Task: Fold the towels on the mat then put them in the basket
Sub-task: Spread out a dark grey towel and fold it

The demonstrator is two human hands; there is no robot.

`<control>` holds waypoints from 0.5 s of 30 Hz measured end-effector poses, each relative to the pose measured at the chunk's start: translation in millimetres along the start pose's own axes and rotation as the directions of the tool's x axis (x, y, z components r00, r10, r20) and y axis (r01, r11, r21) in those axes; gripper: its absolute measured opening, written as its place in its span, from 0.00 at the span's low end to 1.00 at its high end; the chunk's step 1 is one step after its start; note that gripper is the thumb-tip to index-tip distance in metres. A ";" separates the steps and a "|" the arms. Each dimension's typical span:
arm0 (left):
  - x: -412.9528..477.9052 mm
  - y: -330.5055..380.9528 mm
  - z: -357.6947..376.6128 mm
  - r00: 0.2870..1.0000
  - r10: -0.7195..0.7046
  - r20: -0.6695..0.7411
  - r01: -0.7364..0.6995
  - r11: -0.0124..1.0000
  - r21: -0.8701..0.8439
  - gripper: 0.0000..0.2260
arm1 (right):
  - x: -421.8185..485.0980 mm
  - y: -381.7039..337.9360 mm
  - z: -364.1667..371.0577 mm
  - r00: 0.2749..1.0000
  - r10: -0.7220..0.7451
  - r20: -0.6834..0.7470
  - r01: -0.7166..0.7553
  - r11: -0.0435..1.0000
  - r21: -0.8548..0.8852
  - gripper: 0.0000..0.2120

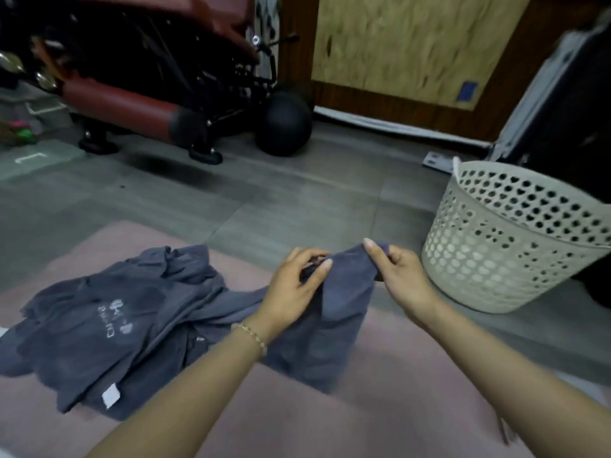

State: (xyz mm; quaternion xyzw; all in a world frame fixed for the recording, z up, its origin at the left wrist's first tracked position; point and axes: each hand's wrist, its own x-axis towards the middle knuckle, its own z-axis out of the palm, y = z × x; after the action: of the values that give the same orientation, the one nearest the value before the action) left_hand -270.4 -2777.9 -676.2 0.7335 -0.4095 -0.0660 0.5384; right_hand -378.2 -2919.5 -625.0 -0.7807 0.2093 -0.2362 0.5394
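"Head view: what did the hands hold?"

"The left hand (297,282) and the right hand (400,276) each pinched the top edge of one grey towel (344,292), with fingers curled on the cloth. It hung from them down to the pink mat (380,408). A bead bracelet (251,335) sat on the left wrist."

"And the other towels?"

"A crumpled grey pile (109,325) lay on the mat to the left of the left hand, and it ran up against the held towel."

"Where was the basket?"

"The pale perforated basket (515,246) stood on the grey floor just right of the right hand, with nothing between them. Beyond the hands, well apart, were a black ball (284,127), a red padded chair (132,104) and a wooden panel (413,44)."
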 end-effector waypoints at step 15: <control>35.4 265.8 -9.0 0.979 0.061 0.192 0.065 0.807 -0.587 0.09 | -93.0 -166.3 -137.5 0.992 0.114 0.057 -0.114 0.993 -0.010 0.29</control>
State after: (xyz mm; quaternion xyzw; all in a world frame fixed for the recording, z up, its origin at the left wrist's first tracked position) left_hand -383.2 -2817.7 -436.0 0.5197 -0.4204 -0.2646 0.6951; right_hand -522.4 -2912.7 -439.6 -0.7759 0.2388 -0.1816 0.5550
